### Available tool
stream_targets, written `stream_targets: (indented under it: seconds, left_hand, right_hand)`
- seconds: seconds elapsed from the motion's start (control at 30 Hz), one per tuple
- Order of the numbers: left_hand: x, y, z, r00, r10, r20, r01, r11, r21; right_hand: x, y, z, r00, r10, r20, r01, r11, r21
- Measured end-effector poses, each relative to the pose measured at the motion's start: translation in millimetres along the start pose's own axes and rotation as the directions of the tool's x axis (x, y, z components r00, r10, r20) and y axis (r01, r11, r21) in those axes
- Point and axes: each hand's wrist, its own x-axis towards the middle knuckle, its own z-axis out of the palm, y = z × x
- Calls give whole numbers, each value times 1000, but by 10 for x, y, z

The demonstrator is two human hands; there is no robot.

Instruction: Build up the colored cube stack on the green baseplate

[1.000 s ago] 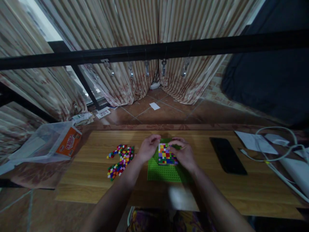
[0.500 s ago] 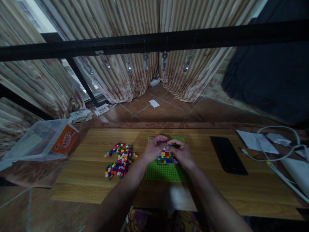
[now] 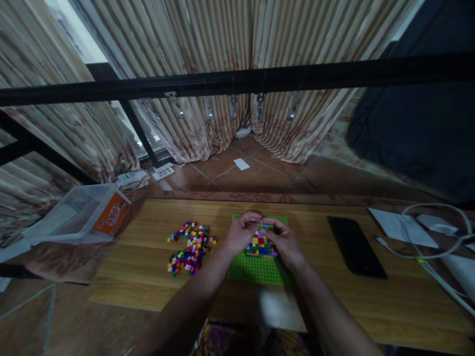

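Head cam, both hands (image 3: pixel 261 235) pinching brick block (image 3: pixel 261 245), flat on baseplate (image 3: pixel 256 269), long axis prob. front-back

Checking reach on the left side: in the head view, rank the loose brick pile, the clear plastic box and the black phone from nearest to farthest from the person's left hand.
From the left hand:
1. Loose brick pile, just to its left on the table.
2. Black phone, off to the right, past the right hand.
3. Clear plastic box, far left, off the table's corner.
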Motion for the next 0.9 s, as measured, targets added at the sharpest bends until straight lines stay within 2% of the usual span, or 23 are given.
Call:
stream_targets:
  seconds: [0.07,0.17,0.23,0.3,0.37,0.43,0.47,0.5,0.57,0.67,0.8,0.9]
  left_hand:
    - [-73,85,-47,999,22,-44,-24,999,-36]
    - [-300,251,-227,984,84,-158,-89,996,-26]
    - [-535,317,-436,968,113,-224,-103,993,53]
    - [-829,320,-703,937,152,-316,-110,983,145]
    - [-1156,275,-991,879,205,-430,-84,955,283]
    - [-1474,213,-1249,802,267,-534,22,880,474]
    - [-1614,183,-1351,783,299,-545,74,825,560]
    - [-1735,154,-1428,791,319,-522,113,762,637]
    - [-1905,98,-1505,841,317,-439,146,648,748]
    - [-1994,15,-1468,894,278,-352,177,503,846]
    - [-1933,-86,-1352,900,296,-320,213,340,916]
    - [-1841,-124,-1303,896,301,-326,247,271,930]
  right_hand:
    - [-10,-15,-75,1000,12,-14,-11,998,67]
    - [-62,-115,-177,993,-8,-122,16,997,70]
    - [-158,-239,-183,981,-52,-184,52,999,-6]
    - [-321,-376,-110,974,-105,-200,86,991,-101]
    - [-530,-479,41,973,-164,-164,128,969,-212]
    - [-738,-503,250,981,-195,-26,177,935,-307]
    - [-825,-477,366,976,-202,80,218,907,-359]
    - [-892,-427,483,963,-196,184,257,872,-418]
    - [-953,-275,707,926,-179,331,334,798,-502]
    - [-887,-22,977,898,-181,402,410,680,-608]
    - [-719,163,1205,861,-165,481,494,495,-715]
    - [-660,212,1302,842,-141,520,530,395,-750]
